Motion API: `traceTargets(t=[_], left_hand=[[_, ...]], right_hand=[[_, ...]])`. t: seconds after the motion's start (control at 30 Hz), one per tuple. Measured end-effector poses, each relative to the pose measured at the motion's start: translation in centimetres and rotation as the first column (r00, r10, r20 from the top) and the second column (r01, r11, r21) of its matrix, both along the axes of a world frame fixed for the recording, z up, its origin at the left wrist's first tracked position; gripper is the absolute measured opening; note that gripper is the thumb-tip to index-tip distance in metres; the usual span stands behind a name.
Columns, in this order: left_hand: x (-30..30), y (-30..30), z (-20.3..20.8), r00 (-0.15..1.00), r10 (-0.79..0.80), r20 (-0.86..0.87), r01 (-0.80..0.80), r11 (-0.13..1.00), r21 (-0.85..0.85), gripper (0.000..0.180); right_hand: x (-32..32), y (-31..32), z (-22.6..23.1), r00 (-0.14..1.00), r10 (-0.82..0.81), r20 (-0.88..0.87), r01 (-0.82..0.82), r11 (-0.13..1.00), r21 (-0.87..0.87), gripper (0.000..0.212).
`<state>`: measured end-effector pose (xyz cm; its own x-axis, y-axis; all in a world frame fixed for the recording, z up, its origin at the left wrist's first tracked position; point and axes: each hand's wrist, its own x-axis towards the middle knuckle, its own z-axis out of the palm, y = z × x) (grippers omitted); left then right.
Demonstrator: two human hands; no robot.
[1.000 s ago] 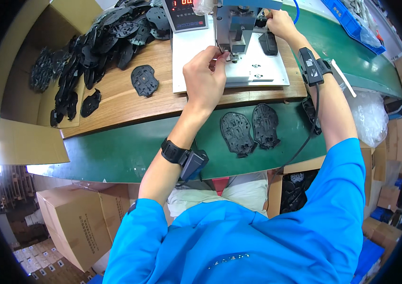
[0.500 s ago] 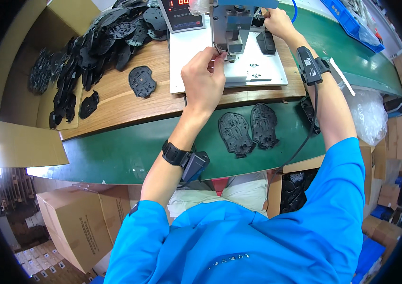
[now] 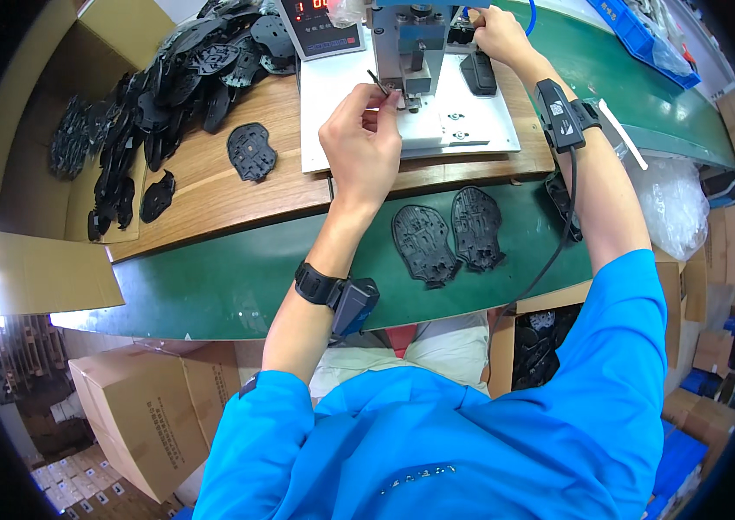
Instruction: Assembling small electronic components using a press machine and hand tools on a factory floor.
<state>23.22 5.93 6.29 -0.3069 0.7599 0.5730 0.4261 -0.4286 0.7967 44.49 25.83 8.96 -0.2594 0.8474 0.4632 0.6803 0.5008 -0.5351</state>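
My left hand [image 3: 362,146] pinches a thin dark rod [image 3: 377,81], which looks like a hex key, at the lower head of a bench press machine [image 3: 419,48]. Its fingertips are beside the small metal tip above the white base plate [image 3: 324,130]. My right hand [image 3: 501,36] is closed against the right side of the press head; what its fingers grip is hidden. Below that hand, a black oblong block [image 3: 478,74] stands on the base plate. Two black molded plastic shells [image 3: 424,245] lie side by side on the green table nearer me.
A control box [image 3: 324,30] with a red display stands left of the press. Black plastic parts [image 3: 211,61] are heaped by an open carton [image 3: 55,269]; a single shell [image 3: 252,152] lies on the wooden board. A blue tray [image 3: 644,39] and clear plastic bag [image 3: 669,208] are at right.
The rod in my left hand now sticks up above the fingers, where it barely showed before. My right hand stays at the press's side. The whole view has shifted slightly.
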Motion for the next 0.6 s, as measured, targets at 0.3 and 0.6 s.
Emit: traceTargets(t=[0.3,0.6], left_hand=[[-2.7,-0.7,0.6,0.997,0.015,-0.081,-0.016,1.0,-0.006,0.01],[-1.4,-1.2,1.5,0.971,-0.038,-0.235,0.067,0.991,0.118,0.006]], right_hand=[[-1.0,1.7,-1.7,1.0,-0.016,0.007,0.016,0.996,0.083,0.058],[0.8,4.7,-3.7,0.971,-0.068,0.229,0.047,0.994,0.098,0.047]])
